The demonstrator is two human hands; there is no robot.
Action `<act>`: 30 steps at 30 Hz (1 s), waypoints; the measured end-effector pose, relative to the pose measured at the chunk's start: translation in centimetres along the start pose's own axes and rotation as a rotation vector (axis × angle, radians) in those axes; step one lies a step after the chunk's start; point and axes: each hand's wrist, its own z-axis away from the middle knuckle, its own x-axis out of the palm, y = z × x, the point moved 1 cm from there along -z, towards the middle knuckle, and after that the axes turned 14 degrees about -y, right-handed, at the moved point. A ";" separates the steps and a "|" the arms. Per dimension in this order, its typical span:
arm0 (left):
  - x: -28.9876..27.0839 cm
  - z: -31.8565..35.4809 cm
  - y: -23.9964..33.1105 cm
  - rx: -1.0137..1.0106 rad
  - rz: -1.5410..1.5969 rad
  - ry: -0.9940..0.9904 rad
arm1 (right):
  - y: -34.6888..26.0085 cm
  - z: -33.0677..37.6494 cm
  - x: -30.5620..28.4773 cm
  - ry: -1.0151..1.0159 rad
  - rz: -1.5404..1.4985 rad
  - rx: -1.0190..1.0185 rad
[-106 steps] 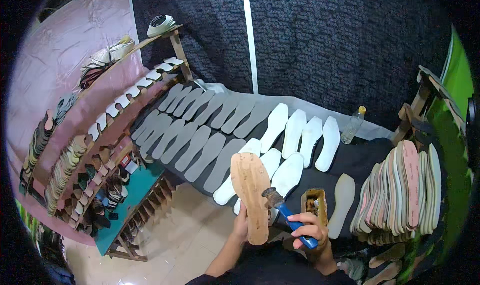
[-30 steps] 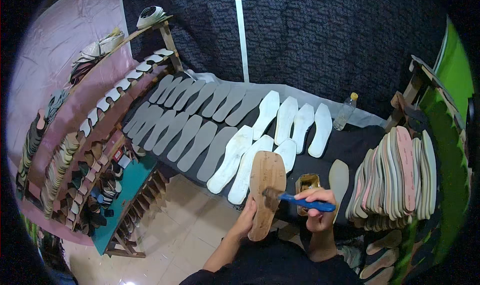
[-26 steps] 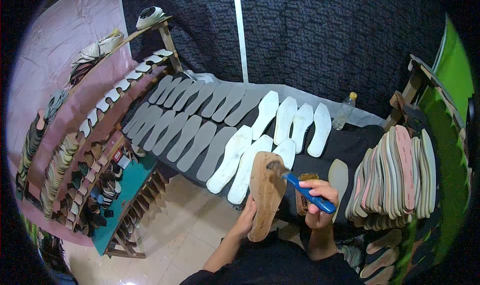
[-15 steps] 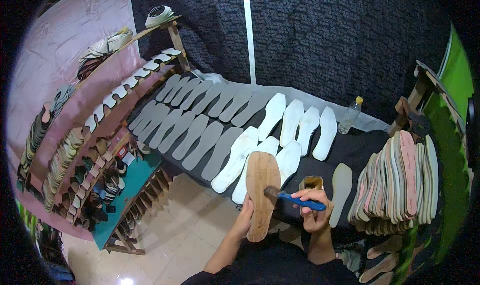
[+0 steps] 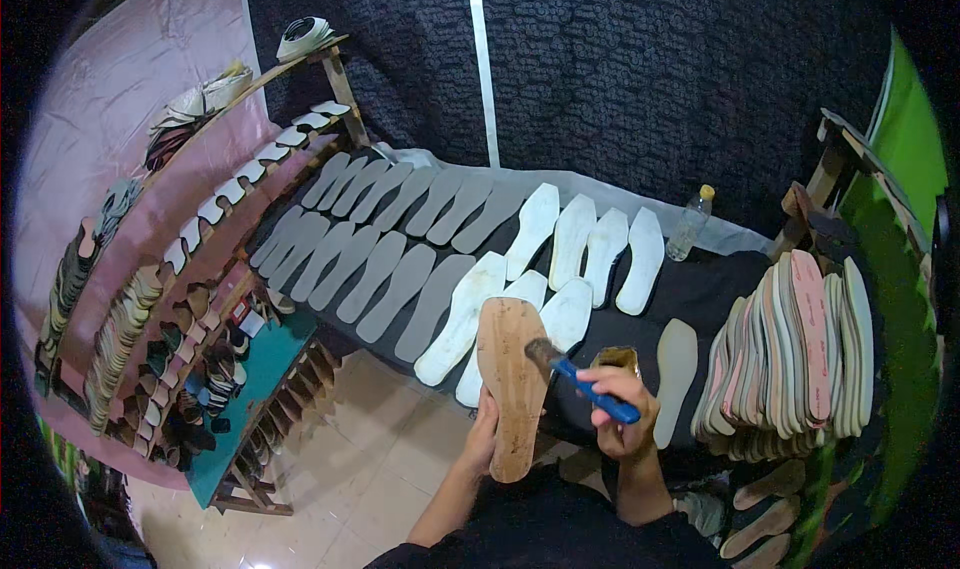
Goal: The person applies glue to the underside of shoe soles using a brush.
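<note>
The right hand (image 5: 622, 416) is closed around the blue handle of a brush (image 5: 580, 379), and the dark head of the brush rests on the right edge of a brown sole (image 5: 512, 381). The left hand (image 5: 483, 437) is clamped on the lower left edge of this sole and holds it almost upright in front of the person, with the toe end up and the flat cork-coloured face toward the camera. The sole is over the near edge of the desk (image 5: 720, 279), between the two hands.

Just behind the right hand stands a small open tin (image 5: 616, 359) on the dark cloth of the desk. Beside it, to the right, one pale sole (image 5: 676, 377) lies alone. Farther right, a thick stack of soles (image 5: 800, 349) stands on edge, pink, beige and grey together, and some more brown soles (image 5: 770, 509) lie below it.

Behind the brown sole, white soles (image 5: 580, 244) lie in two rows on the desk, and to the left of them there are grey soles (image 5: 380, 239), also in rows, close together. A clear plastic bottle (image 5: 690, 222) with a yellow cap stands near the far edge of the desk.

On the left, a slanted wooden rack (image 5: 190, 259) carries many more soles and shoe parts, and under it a teal shelf (image 5: 255, 389) is near the tiled floor (image 5: 350, 469)
</note>
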 end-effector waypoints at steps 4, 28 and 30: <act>0.5 -0.4 0.7 0.034 0.042 0.024 | -0.4 2.0 0.5 -0.037 -0.149 0.011; 1.4 -4.8 -1.3 -0.188 0.316 -0.173 | -2.3 6.8 -3.1 0.310 0.208 0.464; 1.4 -5.9 -1.1 -0.237 0.354 -0.191 | -0.8 7.3 -2.5 0.238 0.318 0.551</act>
